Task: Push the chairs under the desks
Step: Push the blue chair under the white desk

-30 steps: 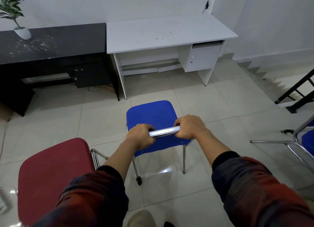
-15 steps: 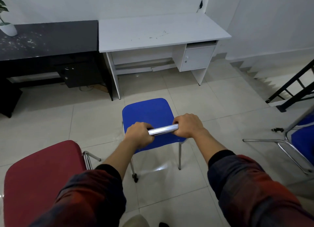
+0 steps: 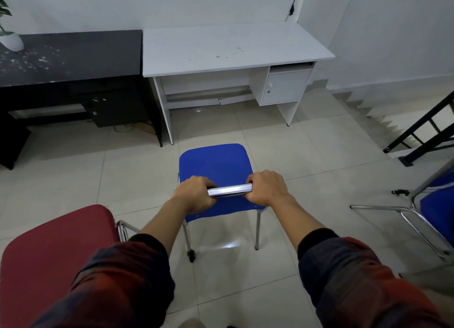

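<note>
A blue chair (image 3: 216,168) with chrome legs stands on the tiled floor in front of me, its seat facing the white desk (image 3: 228,49). My left hand (image 3: 194,195) grips the left end of the chair's chrome back rail (image 3: 229,190). My right hand (image 3: 266,187) grips the right end of the same rail. The chair's front edge is a short way from the desk's open knee space. A black desk (image 3: 68,54) adjoins the white one on the left.
A red chair (image 3: 54,256) stands close at my lower left. Another blue chair (image 3: 434,204) with a chrome frame is at the right edge. A black stair railing (image 3: 422,128) and steps lie at the right. A potted plant (image 3: 9,37) sits on the black desk.
The blue chair and both hands have moved forward, nearer the white desk. The desks look closer and the red chair has slid toward the lower left.
</note>
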Demonstrator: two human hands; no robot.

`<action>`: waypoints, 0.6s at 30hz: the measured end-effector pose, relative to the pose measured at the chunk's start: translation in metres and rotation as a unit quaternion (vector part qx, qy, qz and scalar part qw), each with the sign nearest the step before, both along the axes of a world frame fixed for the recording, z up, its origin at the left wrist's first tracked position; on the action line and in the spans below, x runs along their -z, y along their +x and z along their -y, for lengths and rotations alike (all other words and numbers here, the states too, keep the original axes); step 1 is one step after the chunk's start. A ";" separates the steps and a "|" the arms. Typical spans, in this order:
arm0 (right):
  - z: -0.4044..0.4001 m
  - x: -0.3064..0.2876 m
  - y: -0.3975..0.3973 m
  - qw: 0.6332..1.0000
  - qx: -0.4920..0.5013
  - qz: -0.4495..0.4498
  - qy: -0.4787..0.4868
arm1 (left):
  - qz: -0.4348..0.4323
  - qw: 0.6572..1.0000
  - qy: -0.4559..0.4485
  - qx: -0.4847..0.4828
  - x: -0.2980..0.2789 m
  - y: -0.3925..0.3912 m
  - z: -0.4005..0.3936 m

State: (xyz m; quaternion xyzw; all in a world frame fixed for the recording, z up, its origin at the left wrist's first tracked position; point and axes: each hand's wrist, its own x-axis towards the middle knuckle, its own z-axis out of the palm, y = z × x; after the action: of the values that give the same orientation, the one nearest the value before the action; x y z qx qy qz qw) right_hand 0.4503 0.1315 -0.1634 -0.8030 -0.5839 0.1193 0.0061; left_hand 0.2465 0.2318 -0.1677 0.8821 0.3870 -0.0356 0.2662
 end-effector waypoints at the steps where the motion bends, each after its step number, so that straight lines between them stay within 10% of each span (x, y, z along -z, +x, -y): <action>1: 0.000 0.000 0.000 1.000 0.002 0.001 -0.001 | -0.005 1.000 0.001 0.007 -0.001 0.001 -0.003; 18: -0.065 -0.011 0.011 0.999 0.037 -0.001 0.004 | -0.030 0.999 0.034 -0.017 -0.001 0.029 -0.092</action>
State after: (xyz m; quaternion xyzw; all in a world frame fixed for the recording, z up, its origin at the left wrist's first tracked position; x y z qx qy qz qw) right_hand 0.4616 0.1963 -0.1524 -0.8239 -0.5543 0.1172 0.0139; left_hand 0.2752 0.3237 -0.1671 0.8827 0.4105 -0.0439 0.2247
